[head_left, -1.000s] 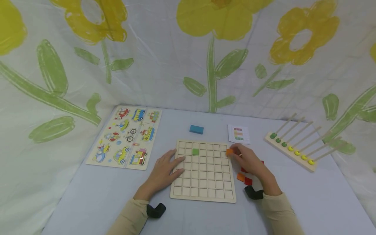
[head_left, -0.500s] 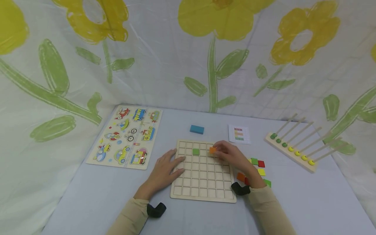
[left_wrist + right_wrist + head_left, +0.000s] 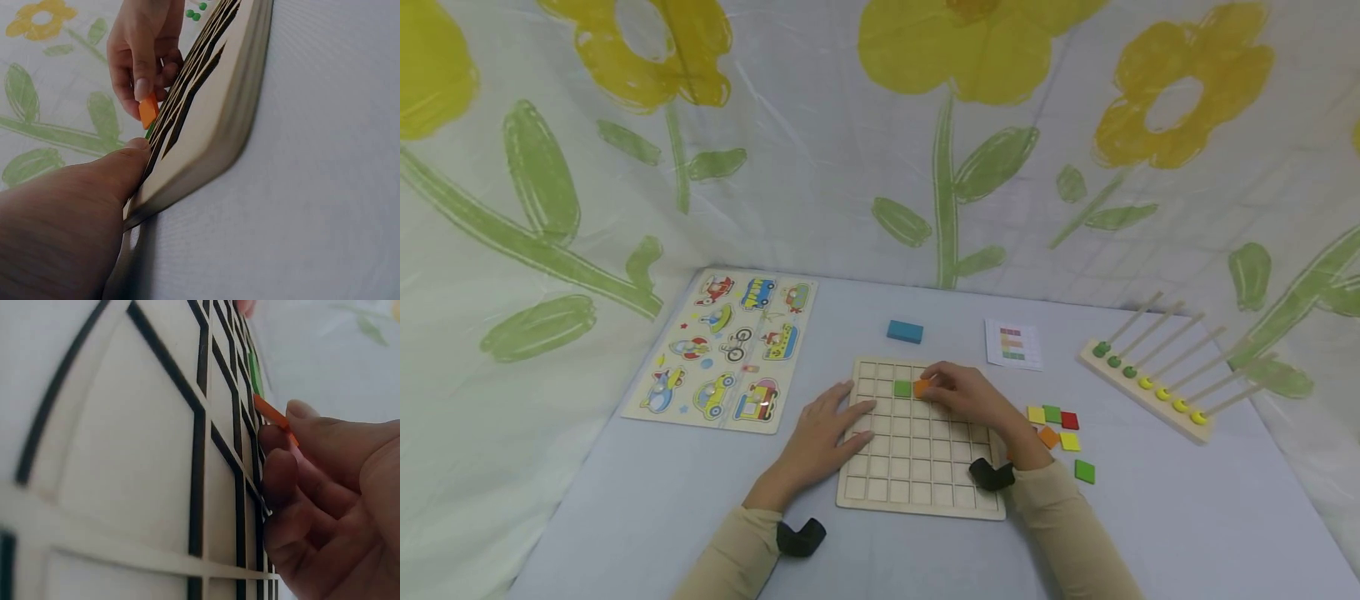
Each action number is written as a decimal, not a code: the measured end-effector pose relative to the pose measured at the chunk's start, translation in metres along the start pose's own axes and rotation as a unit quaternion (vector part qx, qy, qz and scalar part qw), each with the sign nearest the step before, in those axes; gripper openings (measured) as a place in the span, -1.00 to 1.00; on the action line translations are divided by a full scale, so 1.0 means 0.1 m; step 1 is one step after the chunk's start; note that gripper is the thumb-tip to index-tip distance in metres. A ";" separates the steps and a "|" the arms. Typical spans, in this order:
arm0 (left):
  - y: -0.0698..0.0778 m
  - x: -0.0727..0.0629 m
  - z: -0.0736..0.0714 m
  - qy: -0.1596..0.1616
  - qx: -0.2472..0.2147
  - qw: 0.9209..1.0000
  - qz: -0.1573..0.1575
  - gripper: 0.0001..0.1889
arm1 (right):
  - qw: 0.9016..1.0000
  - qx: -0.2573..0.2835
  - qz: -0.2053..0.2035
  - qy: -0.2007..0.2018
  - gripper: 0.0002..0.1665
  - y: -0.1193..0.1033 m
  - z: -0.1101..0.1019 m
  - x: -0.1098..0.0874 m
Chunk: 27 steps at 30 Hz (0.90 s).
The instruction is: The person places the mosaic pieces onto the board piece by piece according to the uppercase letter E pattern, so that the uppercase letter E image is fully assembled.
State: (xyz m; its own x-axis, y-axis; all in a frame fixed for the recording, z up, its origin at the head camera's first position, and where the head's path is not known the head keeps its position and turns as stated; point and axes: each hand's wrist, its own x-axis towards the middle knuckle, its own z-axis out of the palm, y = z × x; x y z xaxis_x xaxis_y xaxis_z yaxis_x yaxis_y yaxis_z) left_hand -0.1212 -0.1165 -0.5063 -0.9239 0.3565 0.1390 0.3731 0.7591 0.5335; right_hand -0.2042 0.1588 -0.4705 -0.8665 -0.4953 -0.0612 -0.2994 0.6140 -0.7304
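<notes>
A wooden grid board point(image 3: 921, 497) lies flat on the table, with a green square tile point(image 3: 902, 388) in one cell of its second row. Between thumb and fingers my right hand point(image 3: 970, 398) pinches an orange square tile point(image 3: 921, 388), tilted over the cell just right of the green one. The right wrist view shows the orange tile point(image 3: 273, 415) slanting, its lower edge at the grid. My left hand point(image 3: 822, 437) rests on the board's left edge with its fingers spread and straight. In the left wrist view its thumb point(image 3: 119, 165) lies along the board's rim.
Loose tiles, among them a red tile point(image 3: 1070, 421) and a green tile point(image 3: 1085, 472), lie right of the board. Behind it are a blue block point(image 3: 905, 332) and a pattern card point(image 3: 1013, 343). A vehicle puzzle point(image 3: 718, 350) lies left; a bead-and-peg rack point(image 3: 1146, 392) stands right.
My right hand has carried the orange tile leftward from the board's right edge to beside the green tile, uncovering loose tiles. The left hand stays in place on the board.
</notes>
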 end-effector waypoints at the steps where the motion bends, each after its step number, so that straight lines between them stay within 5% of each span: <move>1: 0.00 0.00 0.00 0.000 -0.001 1.000 -0.001 -0.49 | 1.000 -0.003 -0.001 -0.002 -0.69 0.00 0.01 0.01; 27: 0.01 0.00 0.01 0.000 -0.002 1.000 -0.004 -0.49 | 0.999 -0.038 -0.022 -0.018 -0.79 0.00 0.05 0.04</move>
State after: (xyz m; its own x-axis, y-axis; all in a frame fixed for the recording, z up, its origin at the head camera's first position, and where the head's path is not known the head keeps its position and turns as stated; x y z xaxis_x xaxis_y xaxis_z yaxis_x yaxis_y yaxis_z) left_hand -0.1204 -0.1157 -0.5065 -0.9270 0.3501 0.1344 0.3650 0.7599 0.5379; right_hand -0.2060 0.1540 -0.4740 -0.8373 -0.5439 -0.0552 -0.3679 0.6352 -0.6791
